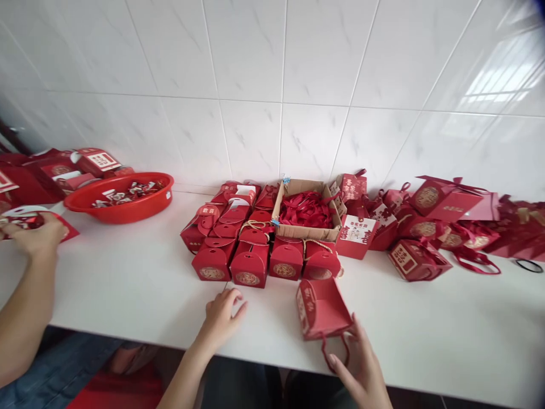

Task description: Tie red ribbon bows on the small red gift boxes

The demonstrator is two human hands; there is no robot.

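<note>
My left hand (223,318) rests over the table's front part with its fingers loosely curled and thumb apart, holding nothing. In front of it stand closed red gift boxes (249,261) with round gold emblems. My right hand (361,363) has thumb and fingers spread around the near right corner of a red box (330,307). Its index finger appears to touch the box's edge. That box is tipped, its inside bare. A dark red ribbon handle (326,355) hangs from it towards me, close to my right thumb.
A cardboard box (306,233) of red ribbons stands behind the closed boxes. More red boxes (447,199) are piled at right, near a black ring (529,266). At left, a co-worker's hand (40,233) is by a red basin (128,213) holding small wrapped pieces. A tiled wall backs the table.
</note>
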